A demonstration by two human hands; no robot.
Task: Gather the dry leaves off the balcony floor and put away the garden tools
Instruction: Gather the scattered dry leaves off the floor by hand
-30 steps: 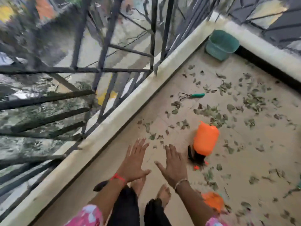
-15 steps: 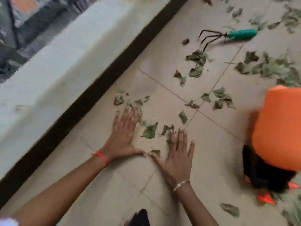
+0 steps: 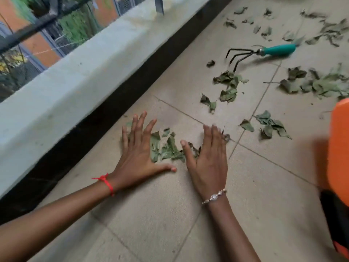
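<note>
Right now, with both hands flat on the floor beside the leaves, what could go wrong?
The left hand and right hand lie flat and open, so pieces of the leaf pile between them may slip out when scooped.
The hand rake lies ahead, prongs toward the next leaf cluster; reaching there could scratch a hand.
The orange object beside the right arm might get bumped.

Single head-worn view here, tilted steeply down and forward, close over the balcony floor (image 3: 264,186); left hand (image 3: 137,156) and right hand (image 3: 207,165) sit mid-frame, the ledge (image 3: 85,72) running diagonally along the left side.
</note>
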